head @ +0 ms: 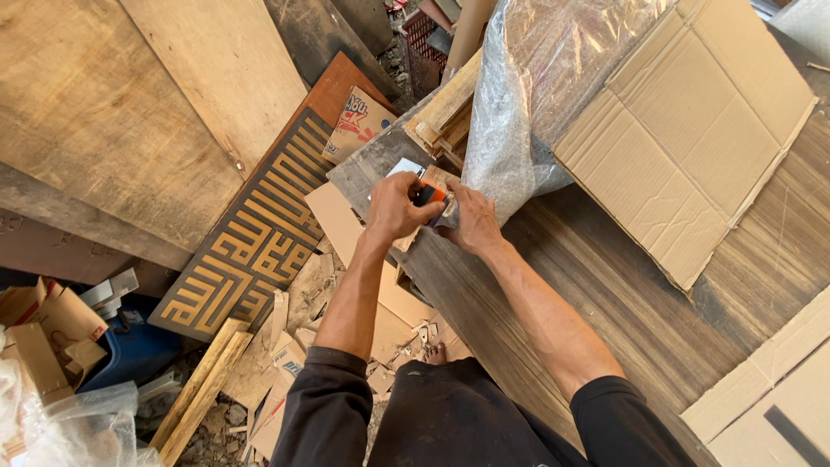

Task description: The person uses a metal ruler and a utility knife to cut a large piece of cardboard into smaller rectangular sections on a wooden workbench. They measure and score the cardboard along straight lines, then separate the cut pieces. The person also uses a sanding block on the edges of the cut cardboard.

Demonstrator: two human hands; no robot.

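- Head view: both hands meet at the near-left corner of the dark wood-grain panel (605, 294), which serves as the landmark here.
- The left hand (396, 206) curls its fingers closed around an orange tool (430, 192), small and part black; it looks like a tape dispenser or a cutter, though too little of it shows to tell which.
- The right hand (471, 220) lies just beside it, fingers bent and pinching at what seems a bit of clear film or tape under the tool; the exact grip is hidden.
- The orange tool sits right at the panel's corner, where the clear plastic wrap (527, 95) bundled over the panel's far end comes down.
- A flattened cardboard sheet (692, 138) lies on the panel to the right of the wrap.
- Left of the panel, lower down, a carved board with a gold pattern (251, 238) leans among cardboard scraps (294, 346).
- Judged step: fixing or trimming the wrap at the corner. The next move calls for a steady hold on the film and a short, controlled pull of the tool along the panel edge.
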